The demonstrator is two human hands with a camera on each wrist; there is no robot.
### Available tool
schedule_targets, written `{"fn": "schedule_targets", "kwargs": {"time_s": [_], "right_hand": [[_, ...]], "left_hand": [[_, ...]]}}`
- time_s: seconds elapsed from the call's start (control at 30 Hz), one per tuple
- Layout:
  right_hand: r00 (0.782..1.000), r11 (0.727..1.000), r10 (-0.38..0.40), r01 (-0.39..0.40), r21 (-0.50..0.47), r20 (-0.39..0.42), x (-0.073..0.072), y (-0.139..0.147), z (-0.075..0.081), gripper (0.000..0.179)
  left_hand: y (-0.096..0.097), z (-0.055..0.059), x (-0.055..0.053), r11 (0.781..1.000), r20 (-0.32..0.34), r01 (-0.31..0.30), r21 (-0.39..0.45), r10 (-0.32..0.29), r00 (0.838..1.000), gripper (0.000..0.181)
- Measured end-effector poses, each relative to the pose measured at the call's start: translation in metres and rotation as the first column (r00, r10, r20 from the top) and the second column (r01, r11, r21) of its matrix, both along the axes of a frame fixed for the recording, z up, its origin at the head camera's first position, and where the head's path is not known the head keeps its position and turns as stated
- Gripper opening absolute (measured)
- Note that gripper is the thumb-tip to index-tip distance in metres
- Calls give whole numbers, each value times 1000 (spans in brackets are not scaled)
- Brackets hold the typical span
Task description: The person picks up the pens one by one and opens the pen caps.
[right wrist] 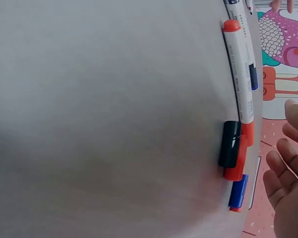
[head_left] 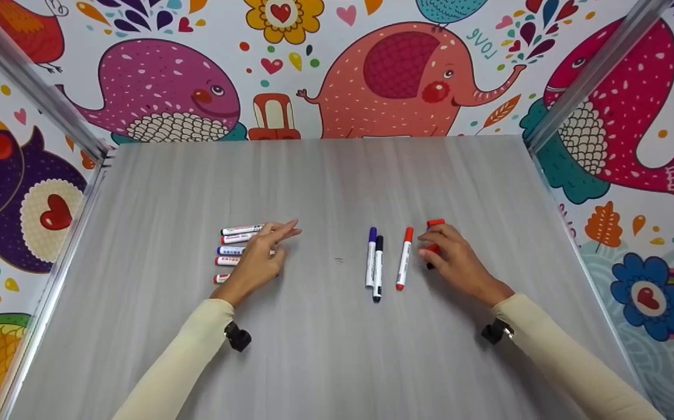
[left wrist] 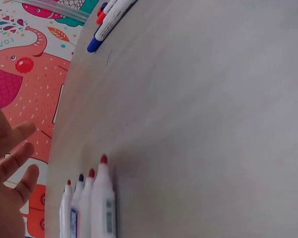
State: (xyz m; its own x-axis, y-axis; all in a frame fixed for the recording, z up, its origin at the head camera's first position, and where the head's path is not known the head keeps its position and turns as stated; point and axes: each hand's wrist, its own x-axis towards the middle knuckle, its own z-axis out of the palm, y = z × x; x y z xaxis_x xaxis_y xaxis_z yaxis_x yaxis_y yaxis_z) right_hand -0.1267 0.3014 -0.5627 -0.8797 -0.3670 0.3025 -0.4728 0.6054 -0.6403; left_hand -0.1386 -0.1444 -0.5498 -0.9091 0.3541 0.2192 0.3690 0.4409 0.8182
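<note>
My left hand [head_left: 258,262] hovers with fingers extended over a row of several white markers [head_left: 241,230] on the table's left side. The left wrist view shows uncapped markers [left wrist: 103,203] with bare red and dark tips, lying side by side. Beside a few loose caps on the right is my right hand [head_left: 459,259], its fingers loosely bent and holding nothing. A black cap [right wrist: 230,144], a red cap [right wrist: 235,168] and a blue cap [right wrist: 238,191] lie close together in the right wrist view. The right hand partly hides these caps in the head view.
Between the hands lie a blue-capped marker [head_left: 370,256], a black-capped marker [head_left: 378,268] and a red-capped marker [head_left: 404,259]. Small dark pen marks [head_left: 339,260] show on the grey table [head_left: 313,350]. Printed panels [head_left: 290,70] and metal frame bars [head_left: 593,76] border it.
</note>
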Motion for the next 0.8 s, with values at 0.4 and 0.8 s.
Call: {"fn": "schedule_targets", "kwargs": {"time_s": [0.4, 0.8], "right_hand": [[996, 997, 81, -80, 20, -23, -14, -22, 4, 34], [993, 994, 83, -89, 64, 88, -25, -43, 2, 37]], "left_hand": [[29, -10, 19, 993, -8, 101, 60, -101, 995, 65], [62, -25, 33, 987, -5, 159, 11, -159, 987, 60]]}}
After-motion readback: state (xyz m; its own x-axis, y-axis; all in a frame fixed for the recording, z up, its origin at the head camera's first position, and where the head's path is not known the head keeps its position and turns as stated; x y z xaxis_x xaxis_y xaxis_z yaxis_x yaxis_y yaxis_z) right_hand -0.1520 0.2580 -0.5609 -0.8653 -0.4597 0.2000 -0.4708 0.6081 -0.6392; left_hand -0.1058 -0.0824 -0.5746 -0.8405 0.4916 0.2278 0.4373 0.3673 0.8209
